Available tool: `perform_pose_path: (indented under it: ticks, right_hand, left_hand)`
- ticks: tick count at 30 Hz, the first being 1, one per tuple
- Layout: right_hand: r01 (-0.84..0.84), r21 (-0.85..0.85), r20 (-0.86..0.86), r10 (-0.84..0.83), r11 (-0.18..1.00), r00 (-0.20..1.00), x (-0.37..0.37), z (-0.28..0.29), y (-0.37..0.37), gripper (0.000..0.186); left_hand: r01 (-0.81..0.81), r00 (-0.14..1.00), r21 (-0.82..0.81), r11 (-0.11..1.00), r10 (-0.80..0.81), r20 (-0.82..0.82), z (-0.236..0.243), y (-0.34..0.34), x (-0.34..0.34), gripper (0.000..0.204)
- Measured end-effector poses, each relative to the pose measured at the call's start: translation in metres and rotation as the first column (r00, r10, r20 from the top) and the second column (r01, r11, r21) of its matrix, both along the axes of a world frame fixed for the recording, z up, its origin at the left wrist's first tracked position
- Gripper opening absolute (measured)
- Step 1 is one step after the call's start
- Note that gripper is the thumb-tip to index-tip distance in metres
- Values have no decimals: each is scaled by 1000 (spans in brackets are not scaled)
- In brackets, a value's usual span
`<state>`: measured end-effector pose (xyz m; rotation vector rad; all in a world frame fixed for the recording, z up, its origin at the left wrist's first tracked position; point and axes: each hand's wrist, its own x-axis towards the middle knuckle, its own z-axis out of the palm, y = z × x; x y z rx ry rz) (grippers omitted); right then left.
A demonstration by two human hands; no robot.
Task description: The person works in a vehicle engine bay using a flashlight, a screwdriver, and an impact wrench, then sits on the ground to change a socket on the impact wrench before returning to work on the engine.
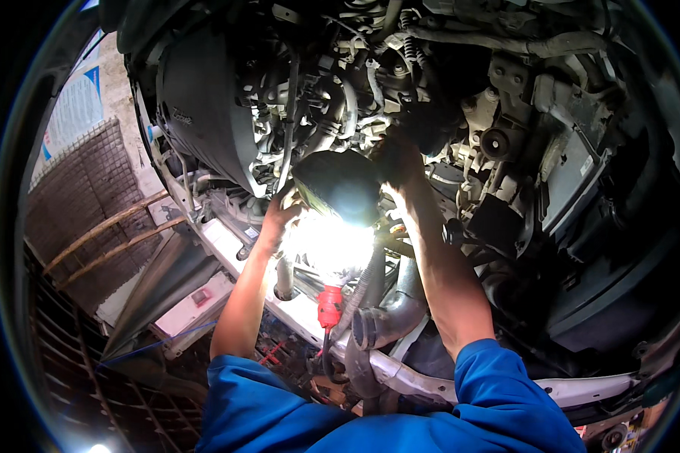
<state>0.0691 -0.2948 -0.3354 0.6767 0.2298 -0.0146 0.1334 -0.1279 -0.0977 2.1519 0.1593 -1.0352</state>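
Note:
Both my arms reach forward into an open engine bay, one on each side of a glowing work lamp (pixel 336 245) with a dark rounded shade (pixel 344 181) and a red socket (pixel 329 306). My left hand (pixel 281 217) is at the left edge of the lamp, fingers curled inward; glare and the shade hide what they hold, if anything. Deeper in, my right hand (pixel 400 162) is by the engine (pixel 355 98), just right of the shade. Shadow covers its fingers. Below it lies a wide grey pipe (pixel 389 321) with a bend.
A large black cover (pixel 204 113) stands at the left of the bay. The pale front crossbar (pixel 423 381) runs close to my body. On the right are a flat grey panel (pixel 570 174) and dark plastic housings. Hoses and a lamp cable hang below the socket.

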Motion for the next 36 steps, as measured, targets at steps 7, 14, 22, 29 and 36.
perform_pose_path:
  ticks: [7,14,22,29,36]
  right_hand:
    - [-288,44,-268,289,956,919,3,29,-33,31]
    - [-249,-14,-323,231,968,918,2,14,-20,22]
    - [-206,30,-234,207,978,950,-1,16,-28,18]
    - [-269,-53,-306,241,962,921,-2,25,-36,19]
    - [-347,-60,-323,310,936,894,2,20,-11,25]
  left_hand:
    - [-211,977,-251,945,197,-81,15,-48,-24,46]
    - [-206,978,-288,935,203,-39,16,-62,-31,49]
    - [-198,978,-244,949,207,13,22,-78,-42,49]
    - [-172,981,-172,970,185,65,21,-76,-50,47]
    - [-324,945,-226,919,325,-33,0,-30,-45,52]
